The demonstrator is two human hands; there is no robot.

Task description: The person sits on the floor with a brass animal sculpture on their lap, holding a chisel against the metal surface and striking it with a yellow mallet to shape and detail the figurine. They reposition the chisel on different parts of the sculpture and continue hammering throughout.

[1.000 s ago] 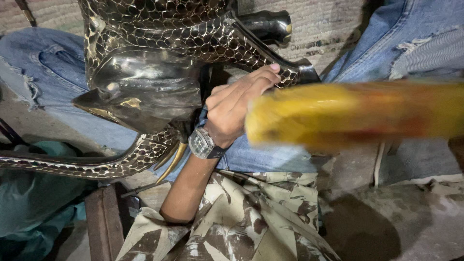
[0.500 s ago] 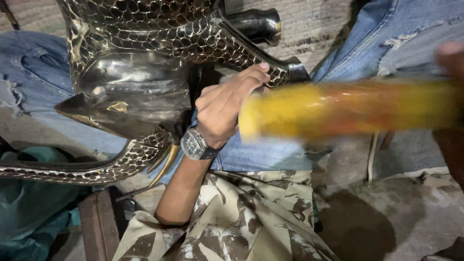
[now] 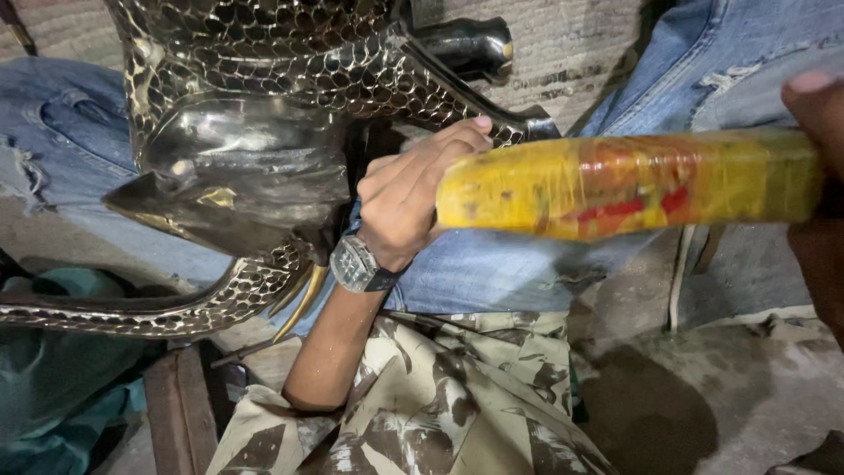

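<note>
My left hand (image 3: 409,198), with a dark wristwatch (image 3: 356,264) on the wrist, is curled shut against the scaled leg of a dark metal animal sculpture (image 3: 264,132) with gold-edged scales. Whatever sits inside the fist is hidden. A thick bar wrapped in yellow and red tape (image 3: 633,185) lies level across the right half of the view, its left end just beside that fist. My right hand (image 3: 818,105) grips the bar's far end at the right edge, only partly in view.
The sculpture's smooth dark head (image 3: 237,176), curved trunk (image 3: 132,312) and gold tusks (image 3: 303,299) fill the upper left. Blue jeans (image 3: 527,281) and a camouflage cloth (image 3: 457,405) lie below. A wooden block (image 3: 180,413) and teal cloth (image 3: 44,387) sit lower left.
The taped bar was blurred with motion and has shifted slightly left toward my left fist; it now looks sharper. My left hand has stayed against the sculpture's leg.
</note>
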